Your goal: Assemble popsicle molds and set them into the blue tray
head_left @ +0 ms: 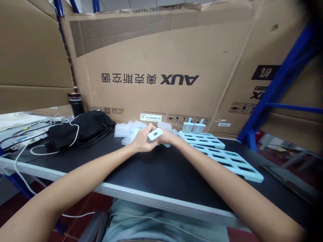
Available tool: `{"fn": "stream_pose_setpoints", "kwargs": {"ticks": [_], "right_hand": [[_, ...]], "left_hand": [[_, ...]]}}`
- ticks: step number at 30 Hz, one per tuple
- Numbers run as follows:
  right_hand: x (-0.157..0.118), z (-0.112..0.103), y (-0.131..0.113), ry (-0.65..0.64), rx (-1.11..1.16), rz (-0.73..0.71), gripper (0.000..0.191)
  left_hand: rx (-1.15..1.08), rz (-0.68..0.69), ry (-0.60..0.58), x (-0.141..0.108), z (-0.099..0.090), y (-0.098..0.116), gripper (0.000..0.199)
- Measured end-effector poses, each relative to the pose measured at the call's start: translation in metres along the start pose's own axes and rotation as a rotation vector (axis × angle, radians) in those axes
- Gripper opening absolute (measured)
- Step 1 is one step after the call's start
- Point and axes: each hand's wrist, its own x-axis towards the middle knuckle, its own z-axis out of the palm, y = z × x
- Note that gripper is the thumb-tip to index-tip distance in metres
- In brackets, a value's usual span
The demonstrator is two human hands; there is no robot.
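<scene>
My left hand (145, 139) is closed on a small light-blue popsicle-mould lid (155, 134), a rounded rectangle with an oval hole in its face. Close behind it is my right hand (166, 136); its fingers are mostly hidden, and I cannot tell what they touch. Around both hands lies a pile of clear plastic mould cups (122, 130). Part of another light-blue piece (167, 145) shows just under my right hand. To the right, two popsicle moulds (188, 126) with blue sticks stand upright in a light-blue slotted rack (205, 139).
A second slotted rack (234, 159) lies nearer me, beside my right forearm. Black bag (80, 131), white cables (51, 153) and a dark bottle (76, 104) occupy the left. A large cardboard sheet (151, 60) walls the back; a blue metal post (277, 79) rises at right.
</scene>
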Motion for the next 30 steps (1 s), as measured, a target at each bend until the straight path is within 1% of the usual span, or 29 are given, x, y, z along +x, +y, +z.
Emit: {"fn": "stream_pose_setpoints", "kwargs": {"ticks": [2,4,6,9,10,12,15,18,22,24,25,27,28,30], "right_hand": [[-0.007,-0.014,0.004,-0.011,-0.029,0.036,0.018],[-0.019,-0.03,0.008,0.07,0.028,0.073,0.031],[-0.036,-0.046,0.01,0.197,0.196,0.07,0.044],[-0.066,-0.063,0.004,0.333,0.495,0.0,0.054],[-0.074,-0.066,0.0,0.349,0.554,-0.022,0.056],[-0.085,-0.067,-0.01,0.336,0.585,-0.05,0.055],[-0.087,-0.062,-0.022,0.252,0.507,-0.088,0.047],[-0.084,-0.056,-0.027,0.206,0.334,-0.134,0.045],[-0.086,-0.053,-0.028,0.18,0.127,-0.169,0.062],[-0.088,-0.051,-0.03,0.122,0.068,-0.184,0.064],[-0.089,-0.05,-0.032,0.084,0.038,-0.191,0.063],[-0.088,-0.045,-0.038,0.037,-0.03,-0.178,0.059],[-0.087,-0.042,-0.042,0.035,-0.066,-0.158,0.057],[-0.084,-0.037,-0.049,0.073,-0.129,-0.104,0.053]], "left_hand": [[-0.012,-0.058,-0.058,-0.002,0.003,0.002,0.029],[-0.059,-0.147,-0.155,-0.003,0.007,0.006,0.031],[-0.152,-0.215,-0.265,-0.003,0.012,0.011,0.032],[-0.26,-0.287,-0.37,-0.003,0.018,0.015,0.033],[-0.27,-0.31,-0.389,-0.003,0.019,0.015,0.034],[-0.276,-0.34,-0.41,-0.003,0.02,0.013,0.035],[-0.286,-0.337,-0.408,-0.004,0.021,0.008,0.043],[-0.26,-0.312,-0.378,-0.004,0.022,0.003,0.049],[-0.204,-0.296,-0.395,-0.006,0.024,-0.002,0.048],[-0.202,-0.327,-0.402,-0.008,0.024,-0.005,0.043],[-0.208,-0.357,-0.389,-0.008,0.025,-0.007,0.038],[-0.24,-0.416,-0.317,-0.008,0.025,-0.01,0.031],[-0.266,-0.433,-0.27,-0.007,0.025,-0.011,0.029],[-0.339,-0.432,-0.193,-0.005,0.025,-0.01,0.031]]}}
